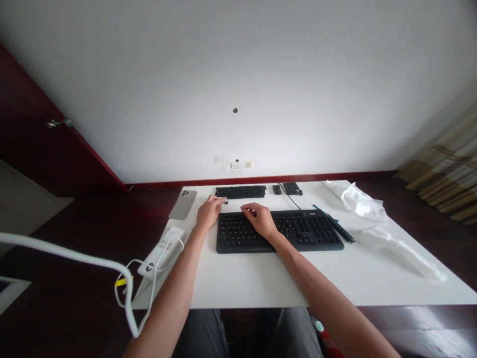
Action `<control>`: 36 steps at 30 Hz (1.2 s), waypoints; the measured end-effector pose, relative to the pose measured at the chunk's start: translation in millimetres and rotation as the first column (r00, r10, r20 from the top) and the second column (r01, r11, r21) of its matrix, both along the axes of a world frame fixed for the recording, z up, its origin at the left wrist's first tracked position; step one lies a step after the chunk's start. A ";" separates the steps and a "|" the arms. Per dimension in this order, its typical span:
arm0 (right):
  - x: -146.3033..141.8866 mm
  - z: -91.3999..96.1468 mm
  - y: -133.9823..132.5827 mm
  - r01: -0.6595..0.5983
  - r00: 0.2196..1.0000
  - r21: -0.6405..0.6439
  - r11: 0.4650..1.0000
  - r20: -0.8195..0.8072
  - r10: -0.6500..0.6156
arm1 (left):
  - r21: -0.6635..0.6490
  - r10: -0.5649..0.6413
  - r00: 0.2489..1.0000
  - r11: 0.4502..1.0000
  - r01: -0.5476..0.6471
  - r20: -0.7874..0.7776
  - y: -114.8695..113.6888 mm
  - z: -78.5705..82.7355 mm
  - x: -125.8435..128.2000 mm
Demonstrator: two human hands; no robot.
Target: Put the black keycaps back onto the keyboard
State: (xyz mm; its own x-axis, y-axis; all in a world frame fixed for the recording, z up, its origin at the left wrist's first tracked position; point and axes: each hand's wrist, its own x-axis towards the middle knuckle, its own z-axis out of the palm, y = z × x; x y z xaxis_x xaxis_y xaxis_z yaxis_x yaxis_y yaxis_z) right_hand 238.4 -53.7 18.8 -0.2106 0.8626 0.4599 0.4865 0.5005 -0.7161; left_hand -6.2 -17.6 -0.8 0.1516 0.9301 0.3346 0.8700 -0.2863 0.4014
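A black keyboard [246, 242] lies across the middle of the white table. Over its upper left part is my right hand [259, 219], fingers curled and tips pressed together near the top edge; whatever may be in the pinch is too small to make out. My left hand [209, 211] rests just beyond the keyboard's left corner, thumb and fingertips closed. Right by those fingertips is a tiny black piece [226, 202], perhaps a keycap; I cannot tell whether they grip it. Behind both hands, black keycaps [240, 192] stand in rows, with smaller groups [291, 188] further right.
A phone [183, 205] and a white power strip [162, 253] with a looped cable lie at the left edge. Right of the keyboard are a dark, slim tool [339, 226] and crumpled clear plastic [357, 201]. The keyboard's cord [292, 199] runs backward. A wall stands behind the table.
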 end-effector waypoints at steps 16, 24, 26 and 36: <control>5.0 6.6 -14.7 -0.263 0.956 -0.052 0.964 0.125 0.267 | -0.009 -0.136 0.977 0.990 0.139 0.166 0.1 1.5 -0.7; 6.8 5.3 -14.1 -0.248 0.953 -0.073 0.966 0.158 0.257 | -0.007 -0.083 0.969 0.996 0.087 0.233 1.5 0.6 0.8; 7.1 5.9 -14.1 -0.248 0.955 -0.084 0.965 0.146 0.258 | 0.003 -0.071 0.969 0.997 0.072 0.238 1.1 0.9 0.8; 15.0 14.9 -14.1 -0.346 0.919 -0.055 0.937 0.183 0.350 | -0.052 0.015 0.970 0.999 -0.002 0.243 1.5 2.7 0.9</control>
